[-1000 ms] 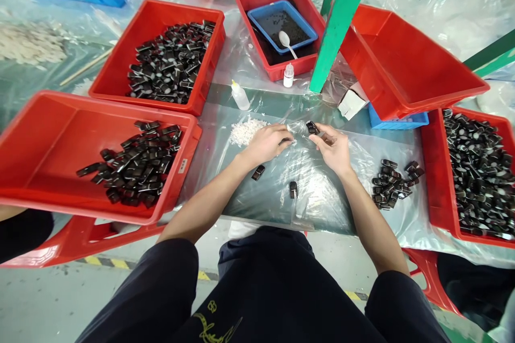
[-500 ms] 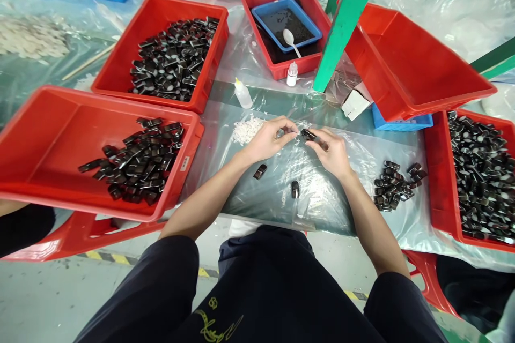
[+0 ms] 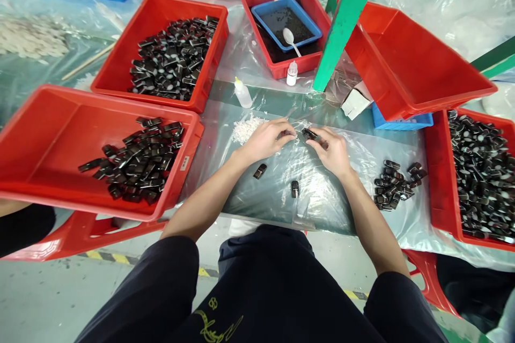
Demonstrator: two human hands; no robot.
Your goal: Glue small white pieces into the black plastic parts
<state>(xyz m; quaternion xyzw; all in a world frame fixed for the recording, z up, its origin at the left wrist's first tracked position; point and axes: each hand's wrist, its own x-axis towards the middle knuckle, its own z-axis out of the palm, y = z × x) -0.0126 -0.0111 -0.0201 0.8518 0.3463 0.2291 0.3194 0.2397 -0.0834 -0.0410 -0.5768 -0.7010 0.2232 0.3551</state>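
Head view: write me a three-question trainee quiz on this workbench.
1. True or false: the right hand holds a small black part.
2. The white spoon lies in: A) the blue tray; B) a crate of black parts; C) a cardboard box.
3. Fill in: the pile of white bits lies beside the ___ hand.
Key: 1 true; 2 A; 3 left, meaning the left hand.

1. Short sleeves, dark navy: left sleeve (image 3: 169, 284) at 7 o'clock, right sleeve (image 3: 402, 305) at 5 o'clock.
2. Forearms bare from sleeve hems to left grip (image 3: 267, 139) and right grip (image 3: 332, 151).
3. Dark navy garment (image 3: 273, 278) fills 6 o'clock, folds visible; yellow line-art print (image 3: 215, 321) toward its 7 o'clock, cut by frame edge.
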